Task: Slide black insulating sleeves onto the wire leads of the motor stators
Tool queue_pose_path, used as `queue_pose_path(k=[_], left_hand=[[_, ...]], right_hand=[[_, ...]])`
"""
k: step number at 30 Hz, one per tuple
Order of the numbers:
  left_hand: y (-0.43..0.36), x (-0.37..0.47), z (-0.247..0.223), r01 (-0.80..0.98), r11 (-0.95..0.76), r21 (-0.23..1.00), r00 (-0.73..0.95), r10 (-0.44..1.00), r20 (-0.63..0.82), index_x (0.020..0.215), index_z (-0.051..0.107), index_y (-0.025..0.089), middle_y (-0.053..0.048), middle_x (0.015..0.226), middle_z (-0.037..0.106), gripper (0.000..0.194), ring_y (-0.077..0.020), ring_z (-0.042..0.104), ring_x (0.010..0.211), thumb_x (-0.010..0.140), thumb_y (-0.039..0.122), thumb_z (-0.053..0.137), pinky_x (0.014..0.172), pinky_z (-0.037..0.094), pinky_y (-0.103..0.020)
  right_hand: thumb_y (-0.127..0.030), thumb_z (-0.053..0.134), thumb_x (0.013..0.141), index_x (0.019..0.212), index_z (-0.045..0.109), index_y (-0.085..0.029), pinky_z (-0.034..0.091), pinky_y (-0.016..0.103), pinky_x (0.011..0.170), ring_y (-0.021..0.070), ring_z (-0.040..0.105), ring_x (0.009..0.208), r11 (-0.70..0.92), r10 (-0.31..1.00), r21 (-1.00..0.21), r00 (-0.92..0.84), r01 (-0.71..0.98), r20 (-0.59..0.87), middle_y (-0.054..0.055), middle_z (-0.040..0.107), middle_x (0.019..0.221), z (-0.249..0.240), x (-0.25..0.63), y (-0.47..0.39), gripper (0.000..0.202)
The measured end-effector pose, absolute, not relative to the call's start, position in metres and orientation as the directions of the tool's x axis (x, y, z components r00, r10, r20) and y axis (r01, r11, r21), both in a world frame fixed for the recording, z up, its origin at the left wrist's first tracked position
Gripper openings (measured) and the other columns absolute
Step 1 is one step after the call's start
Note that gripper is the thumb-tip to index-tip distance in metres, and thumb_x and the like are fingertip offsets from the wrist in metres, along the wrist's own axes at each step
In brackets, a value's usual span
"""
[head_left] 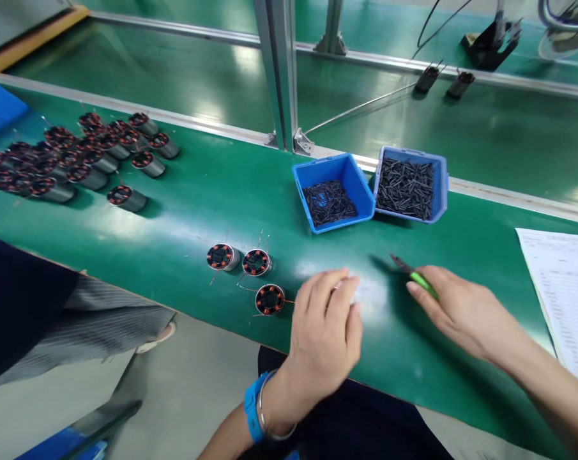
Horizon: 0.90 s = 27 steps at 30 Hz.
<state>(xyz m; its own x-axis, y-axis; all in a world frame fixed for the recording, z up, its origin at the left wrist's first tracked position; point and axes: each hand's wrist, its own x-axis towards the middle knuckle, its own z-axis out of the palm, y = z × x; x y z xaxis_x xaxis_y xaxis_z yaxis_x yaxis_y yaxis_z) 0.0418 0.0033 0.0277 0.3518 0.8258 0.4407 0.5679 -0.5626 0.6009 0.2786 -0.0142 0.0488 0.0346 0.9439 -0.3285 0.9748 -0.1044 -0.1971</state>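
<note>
A: What are the hands doing?

B: The left hand (pixel 324 329) hovers palm down over the green worktop (pixel 197 198), fingers loosely curled and holding nothing that I can see. It sits just beside the nearest wound stator (pixel 270 299), not touching it. A blue wristband (pixel 253 407) and a thin metal bangle (pixel 269 425) circle that wrist.

A: And the right?

B: The right hand (pixel 463 310) is closed around a green-handled tool (pixel 416 275); its dark metal tip pokes out toward the bins, low over the worktop. Whether it is a cutter or tweezers I cannot tell.

A: Where are the other parts?

B: Two more stators (pixel 238 259) lie in a short row just behind the nearest one, all three on their sides with copper windings facing the camera and thin wire leads sticking out. A large heap of stators (pixel 73 156) lies well apart at the far left of the worktop.

A: The bins?

B: Two small blue bins stand touching near the far rail. The left bin (pixel 334 190) holds a shallow layer of small dark pins; the right bin (pixel 410 184) is fuller with the same.

A: Any writing to read?

B: A printed sheet (pixel 564 294) lies at the right edge, with rows of text, but too small and blurred to read. No brand shows on the bins or the tool.

A: Anyone else?

B: A person's striped trouser leg (pixel 78 326) shows at the lower left.
</note>
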Motion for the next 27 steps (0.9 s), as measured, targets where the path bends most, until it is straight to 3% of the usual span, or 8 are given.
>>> queue_pose_path(k=[3,8,10,12,14,16,22,27], left_hand=[[-0.019,0.034,0.018,0.482,-0.591,0.647,0.346,0.807,0.478,0.13,0.053,0.013,-0.017,0.127,0.064,0.044,-0.0302,0.056,0.129,0.086,0.014,0.061,0.105,0.051,-0.047],[-0.013,0.019,-0.001,0.5,-0.516,0.696,0.328,0.856,0.398,0.143,0.04,0.013,-0.021,0.138,0.056,0.059,-0.0325,0.053,0.134,0.087,0.018,0.061,0.108,0.048,-0.053],[0.001,0.015,-0.001,0.494,-0.482,0.724,0.339,0.873,0.35,0.144,0.038,0.014,-0.02,0.138,0.057,0.065,-0.0317,0.056,0.13,0.086,0.022,0.065,0.105,0.051,-0.051],[0.014,0.013,0.003,0.486,-0.457,0.745,0.386,0.877,0.286,0.14,0.044,0.016,-0.016,0.13,0.064,0.065,-0.0307,0.061,0.121,0.082,0.027,0.071,0.1,0.053,-0.05],[0.021,0.014,0.008,0.455,-0.441,0.774,0.437,0.868,0.237,0.131,0.053,0.017,-0.012,0.119,0.07,0.055,-0.0277,0.065,0.109,0.081,0.028,0.073,0.095,0.054,-0.046],[0.022,0.017,0.011,0.417,-0.431,0.801,0.453,0.862,0.228,0.122,0.06,0.017,-0.009,0.112,0.072,0.043,-0.025,0.065,0.101,0.082,0.026,0.072,0.09,0.055,-0.043],[0.016,0.029,0.018,0.415,-0.333,0.846,0.431,0.891,0.14,0.113,0.07,0.02,-0.007,0.102,0.072,0.034,-0.0236,0.063,0.094,0.08,0.026,0.072,0.085,0.052,-0.042],[0.018,0.035,0.019,0.385,-0.264,0.884,0.381,0.918,0.109,0.101,0.072,0.021,-0.006,0.097,0.074,0.017,-0.0208,0.063,0.09,0.086,0.02,0.064,0.085,0.052,-0.039]], right_hand=[[-0.044,0.043,0.095,0.111,0.064,-0.023,0.049,0.055,0.084,0.0444,0.064,0.105,0.026,0.999,-0.04,-0.027,0.999,-0.041,0.024,0.068,0.109,0.04,0.303,-0.011,0.034],[-0.034,0.054,0.094,0.109,0.072,-0.02,0.052,0.046,0.086,0.0305,0.066,0.096,0.322,0.923,-0.082,-0.294,0.943,0.25,0.013,0.073,0.104,0.054,0.277,0.038,0.027],[-0.029,0.049,0.097,0.106,0.074,-0.018,0.051,0.043,0.087,0.0282,0.064,0.096,0.418,0.892,-0.07,-0.394,0.906,0.223,0.012,0.073,0.1,0.062,0.251,0.081,0.029],[-0.024,0.049,0.095,0.105,0.076,-0.015,0.049,0.042,0.087,0.0291,0.062,0.1,0.456,0.888,-0.032,-0.453,0.889,0.084,0.013,0.073,0.102,0.065,0.226,0.127,0.03],[-0.02,0.057,0.087,0.103,0.076,-0.011,0.049,0.041,0.085,0.0299,0.063,0.099,0.476,0.874,0.012,-0.471,0.879,-0.116,0.016,0.073,0.102,0.063,0.208,0.164,0.026],[-0.015,0.061,0.082,0.101,0.077,-0.009,0.049,0.038,0.081,0.0295,0.065,0.095,0.477,0.864,0.028,-0.462,0.879,-0.201,0.017,0.074,0.099,0.059,0.199,0.185,0.026],[-0.022,0.052,0.091,0.103,0.078,-0.013,0.049,0.038,0.081,0.0284,0.065,0.095,0.465,0.87,-0.069,-0.47,0.883,-0.148,0.015,0.071,0.099,0.053,0.203,0.184,0.03],[-0.019,0.046,0.091,0.106,0.077,-0.007,0.05,0.037,0.08,0.0235,0.06,0.088,0.453,0.891,-0.206,-0.449,0.868,0.067,0.016,0.063,0.1,0.051,0.212,0.172,0.036]])
